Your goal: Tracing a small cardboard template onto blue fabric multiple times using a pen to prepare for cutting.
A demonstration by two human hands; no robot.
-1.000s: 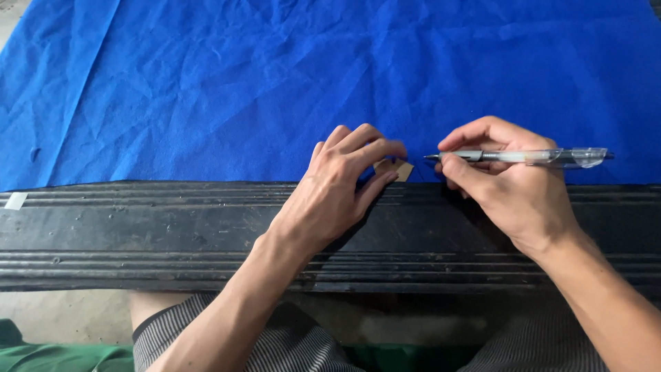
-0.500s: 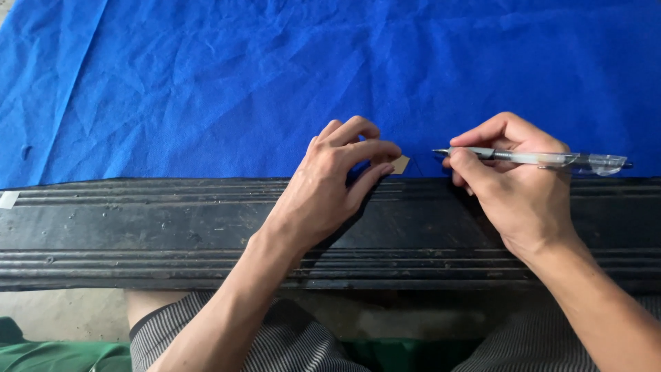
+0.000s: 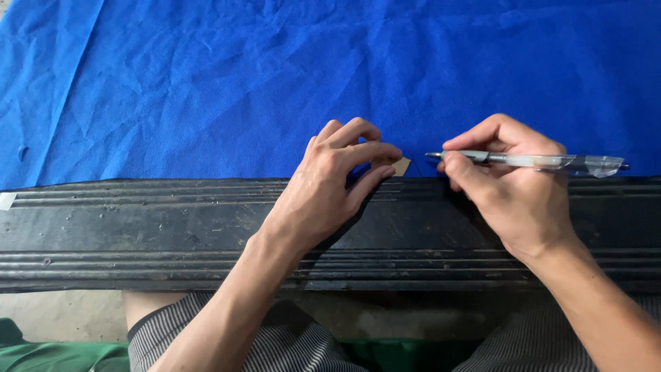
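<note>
A wrinkled blue cloth (image 3: 275,83) covers the table top. My left hand (image 3: 330,186) rests at the cloth's near edge, fingertips pinching a small tan card piece (image 3: 401,166) flat against it. My right hand (image 3: 513,189) grips a clear-barrelled pen (image 3: 530,161) held almost level, its tip pointing left and hovering a short way right of the card piece. Whether the pen tip touches the cloth I cannot tell.
A black ribbed table edge (image 3: 138,234) runs across the view below the cloth. A bit of white tape (image 3: 7,200) sticks at its far left. My striped trousers (image 3: 275,344) and something green (image 3: 48,355) show below.
Both hands have stayed at the cloth edge. The pen has shifted slightly right and back; its tip sits a little farther from the card piece than a second ago.
</note>
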